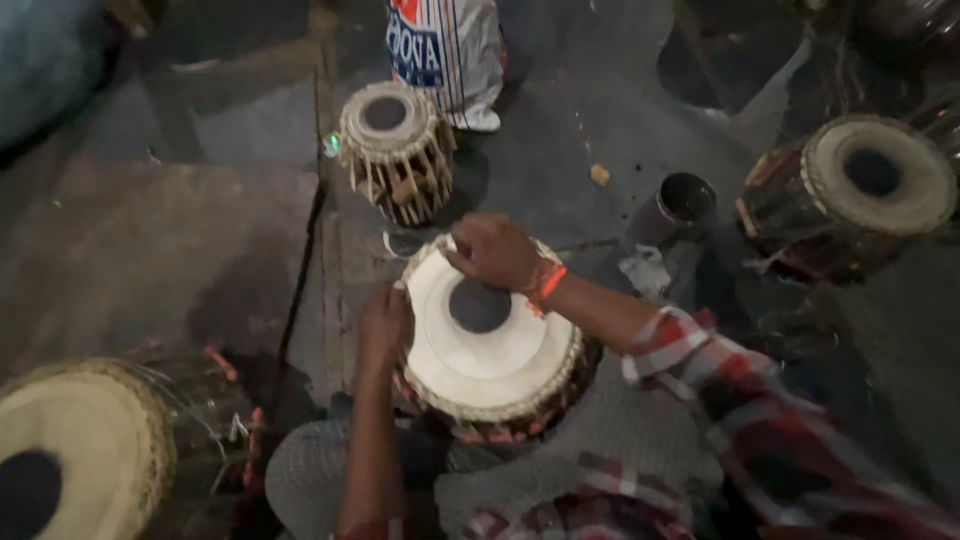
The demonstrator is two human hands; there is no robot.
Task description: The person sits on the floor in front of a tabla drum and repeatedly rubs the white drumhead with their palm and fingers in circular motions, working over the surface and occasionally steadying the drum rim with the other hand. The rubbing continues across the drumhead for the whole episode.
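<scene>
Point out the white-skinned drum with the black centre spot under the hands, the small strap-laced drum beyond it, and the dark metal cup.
white-skinned drum [490, 350], head view, bare white skin
small strap-laced drum [385, 114], head view, dark top spot
dark metal cup [688, 196], head view, open mouth

Round hand drum with a matt, smooth white skin head and dull black centre patch [487, 345], edged by a braided hide rim; small wooden drum laced with pale straps over wooden pegs [397, 150]; rough grey stone floor [560, 150]. Dark glossy metal cup [675, 208]; crinkled printed plastic bag [447, 50]; red-checked woven cloth sleeve [740, 400].
</scene>
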